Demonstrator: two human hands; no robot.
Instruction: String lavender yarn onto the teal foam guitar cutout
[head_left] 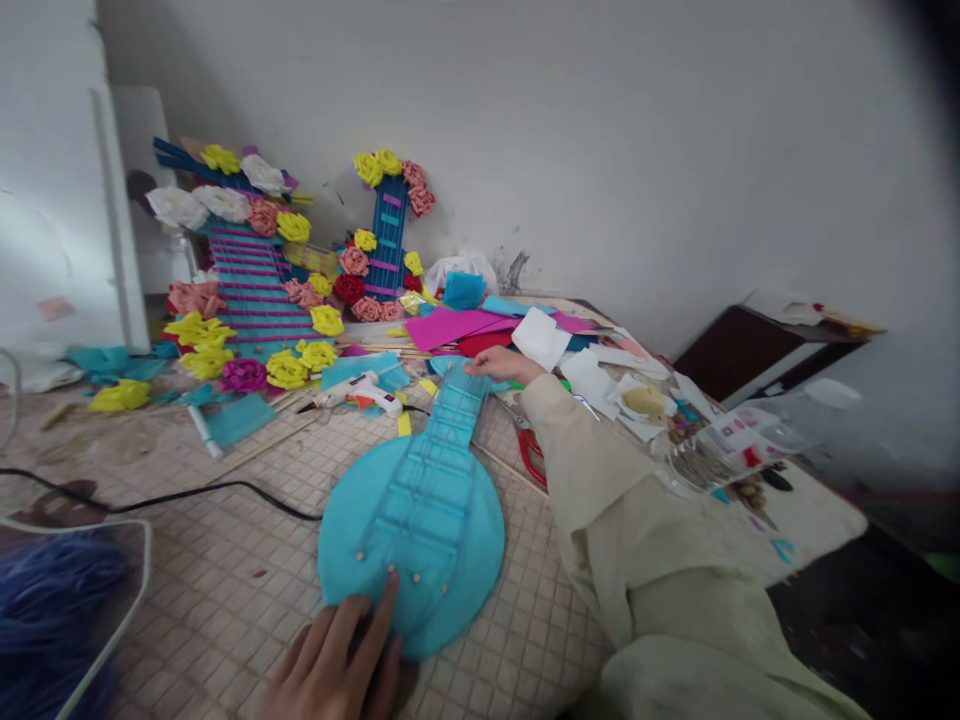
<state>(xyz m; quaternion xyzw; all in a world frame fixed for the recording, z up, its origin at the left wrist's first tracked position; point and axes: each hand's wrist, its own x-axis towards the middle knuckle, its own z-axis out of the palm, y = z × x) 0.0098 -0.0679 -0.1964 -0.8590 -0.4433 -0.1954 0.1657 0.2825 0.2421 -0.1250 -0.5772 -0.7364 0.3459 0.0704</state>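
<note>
A turquoise paper guitar [484, 520] lies flat on the table in front of me. Thin blue strings run along its neck and down to a row of small round pegs near the bottom. My left hand [337, 660] is at its lower edge, fingers stretched and apart, with the index fingertip on one of the pegs. At the far end of the neck, my right hand [499, 365] has its fingertips pinched on the guitar's head; whether a string is also between them cannot be made out. Red-handled scissors [531, 455] lie beside my right sleeve.
A glue gun [360, 393] lies behind the guitar, its black cord [225, 487] crossing leftward. Two flower-covered craft guitars [259, 290] lean on the wall. Coloured paper [457, 325] is piled behind; a plastic bottle [750, 440] lies right and blue yarn [56, 610] left.
</note>
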